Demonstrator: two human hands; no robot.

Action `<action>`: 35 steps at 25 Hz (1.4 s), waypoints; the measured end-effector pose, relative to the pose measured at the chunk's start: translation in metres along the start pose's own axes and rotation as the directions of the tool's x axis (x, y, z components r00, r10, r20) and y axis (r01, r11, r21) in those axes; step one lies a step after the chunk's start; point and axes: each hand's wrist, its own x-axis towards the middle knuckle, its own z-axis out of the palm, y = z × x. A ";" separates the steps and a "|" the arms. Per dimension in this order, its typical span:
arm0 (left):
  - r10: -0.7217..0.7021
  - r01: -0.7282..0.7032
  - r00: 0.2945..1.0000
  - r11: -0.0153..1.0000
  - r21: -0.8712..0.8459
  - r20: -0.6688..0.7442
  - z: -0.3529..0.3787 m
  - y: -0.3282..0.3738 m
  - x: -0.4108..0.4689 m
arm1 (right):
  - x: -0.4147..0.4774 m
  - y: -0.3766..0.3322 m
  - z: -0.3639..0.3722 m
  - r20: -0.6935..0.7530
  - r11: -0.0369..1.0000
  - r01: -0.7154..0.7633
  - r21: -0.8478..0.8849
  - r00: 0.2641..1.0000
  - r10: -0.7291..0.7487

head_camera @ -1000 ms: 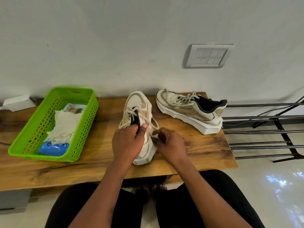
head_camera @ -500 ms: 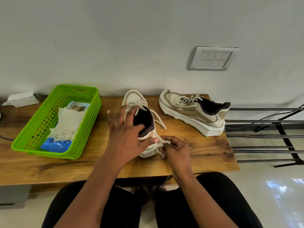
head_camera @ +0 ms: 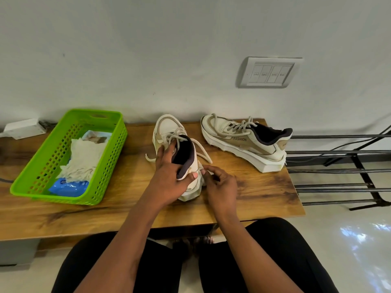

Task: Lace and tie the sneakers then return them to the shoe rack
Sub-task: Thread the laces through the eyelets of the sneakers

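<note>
Fingers (head_camera: 167,151) of the left hand (head_camera: 169,178) now curl round the collar of the near sneaker (head_camera: 168,127), thumb on one side of the dark opening, the rest on the far side by the tongue. A second ago both hands were bunched over the laces, and half a second ago this hand hovered spread above the shoe. I read that as a switch from threading to bracing, so the lace can be drawn tight before tying. On the wooden table (head_camera: 264,197), with the shoe rack (head_camera: 338,153) off its right end, the second sneaker (head_camera: 243,142) lies laced, well apart from either hand. The near sneaker stands heel toward the person, under the left palm. The right hand (head_camera: 222,187) sits just beside that heel, fingertips pressed together, seemingly pinching the end of the lace (head_camera: 204,154) that trails from the eyelets.
</note>
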 end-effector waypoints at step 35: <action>0.271 -0.164 0.958 0.791 0.590 -0.097 -0.007 0.025 -0.003 | 0.009 0.002 -0.023 -0.113 0.999 -0.018 0.043 0.993 0.023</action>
